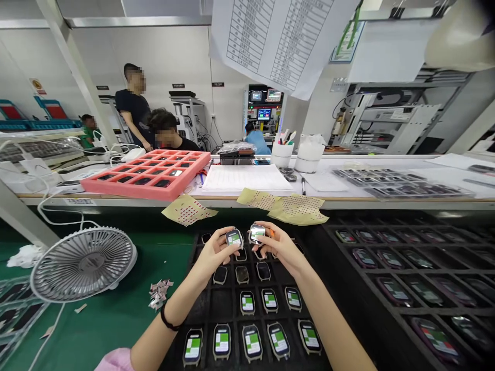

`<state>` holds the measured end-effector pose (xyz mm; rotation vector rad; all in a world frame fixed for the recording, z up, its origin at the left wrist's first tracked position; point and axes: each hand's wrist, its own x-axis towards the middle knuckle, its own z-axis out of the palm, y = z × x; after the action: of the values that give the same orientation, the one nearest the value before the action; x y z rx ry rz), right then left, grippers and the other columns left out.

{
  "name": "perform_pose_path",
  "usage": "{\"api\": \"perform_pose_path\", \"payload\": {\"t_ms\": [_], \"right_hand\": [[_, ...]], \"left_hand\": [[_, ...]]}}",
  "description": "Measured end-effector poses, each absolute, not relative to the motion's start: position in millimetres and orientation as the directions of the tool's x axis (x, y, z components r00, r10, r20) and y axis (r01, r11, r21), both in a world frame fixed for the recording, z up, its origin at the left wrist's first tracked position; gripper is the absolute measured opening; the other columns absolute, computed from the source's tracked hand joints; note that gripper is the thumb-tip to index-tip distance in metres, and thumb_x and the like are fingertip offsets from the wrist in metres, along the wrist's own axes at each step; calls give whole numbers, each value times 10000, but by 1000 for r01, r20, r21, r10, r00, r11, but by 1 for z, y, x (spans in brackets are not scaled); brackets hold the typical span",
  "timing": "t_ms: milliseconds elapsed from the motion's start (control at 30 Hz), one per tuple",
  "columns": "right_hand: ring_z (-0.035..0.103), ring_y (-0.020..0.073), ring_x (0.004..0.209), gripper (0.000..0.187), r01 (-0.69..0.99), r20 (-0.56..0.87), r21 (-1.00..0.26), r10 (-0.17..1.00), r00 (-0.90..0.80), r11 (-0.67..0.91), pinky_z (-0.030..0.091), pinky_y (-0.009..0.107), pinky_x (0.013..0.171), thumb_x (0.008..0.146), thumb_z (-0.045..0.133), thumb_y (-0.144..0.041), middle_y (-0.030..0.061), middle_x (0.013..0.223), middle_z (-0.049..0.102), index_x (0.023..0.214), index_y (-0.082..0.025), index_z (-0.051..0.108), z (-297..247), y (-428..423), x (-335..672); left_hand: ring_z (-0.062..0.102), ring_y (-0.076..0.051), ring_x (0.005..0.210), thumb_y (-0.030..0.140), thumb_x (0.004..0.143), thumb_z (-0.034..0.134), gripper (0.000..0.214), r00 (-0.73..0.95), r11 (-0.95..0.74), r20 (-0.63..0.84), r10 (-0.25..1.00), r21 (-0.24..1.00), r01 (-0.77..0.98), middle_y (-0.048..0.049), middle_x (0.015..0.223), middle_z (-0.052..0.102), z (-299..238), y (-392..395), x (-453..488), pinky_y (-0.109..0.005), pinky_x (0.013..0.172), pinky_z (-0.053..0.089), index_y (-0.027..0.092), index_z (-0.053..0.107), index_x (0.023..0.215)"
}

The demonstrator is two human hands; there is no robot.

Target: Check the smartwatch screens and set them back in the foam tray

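My left hand [213,252] pinches a smartwatch case [234,238] with a lit screen, thumb on its lower edge. Level with it, my right hand [285,250] is closed on a second smartwatch case [257,233], a fingertip over its bright, glare-washed screen. Something small and orange [272,233] shows between the right fingers; its kind I cannot make out. Both hands hover over a black compartment tray [220,305]. Strapless watches lie in it: nearer ones, such as one watch [252,341], show green and white screens, while a farther watch [242,274] is dark.
Another black tray [373,288] of watches stands on the right. At left are a grey fan [87,264] and scraps [160,292] on the green mat. The shelf ahead bears a pink foam tray [152,191] and paper sheets [247,178]. A printed sheet [282,41] hangs overhead.
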<state>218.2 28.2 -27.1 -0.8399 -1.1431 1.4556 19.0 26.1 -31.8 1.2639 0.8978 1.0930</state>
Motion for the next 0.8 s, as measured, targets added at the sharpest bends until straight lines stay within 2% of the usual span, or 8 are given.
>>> {"api": "perform_pose_path", "payload": {"t_ms": [167,300,400,633,800], "right_hand": [[672,153,621,429,-267,82,-963,976,-202,25,483,221,451,672,773,-282,28,880,617,1051,-197,591,-26,30,216],[640,141,512,346,-260,85,-965,984,-159,41,458,208,373,727,721,-356,9,740,621,998,-172,608,-30,29,213],[635,144,497,304,-257,79,-966,976,-202,25,469,208,364,809,632,-392,11,689,624,1013,-169,603,-30,25,211],[681,168,650,343,-227,100,-974,935,-339,22,532,226,420,801,660,-339,53,951,614,1108,-216,570,-23,18,211],[681,171,695,345,-188,118,-981,922,-368,51,540,223,429,819,644,-324,75,1039,602,1135,-222,553,-26,17,210]], "left_hand": [[614,-134,702,414,711,708,532,266,-95,106,958,994,-52,-94,1055,618,-36,29,19,-177,453,362,189,508,1150],[580,-123,673,467,753,653,424,317,-87,80,945,996,9,-35,868,620,-32,24,16,-215,545,468,173,561,1044],[560,-119,615,520,757,624,431,325,-77,68,943,997,15,-7,768,589,-32,24,13,-210,493,452,174,570,1009],[579,-127,683,480,761,647,422,341,-78,76,937,997,-6,-55,919,629,-32,24,8,-211,524,485,168,556,1030],[586,-136,747,421,774,652,384,363,-92,88,928,996,-6,-65,984,632,-32,21,6,-236,594,519,165,556,1044]]}}
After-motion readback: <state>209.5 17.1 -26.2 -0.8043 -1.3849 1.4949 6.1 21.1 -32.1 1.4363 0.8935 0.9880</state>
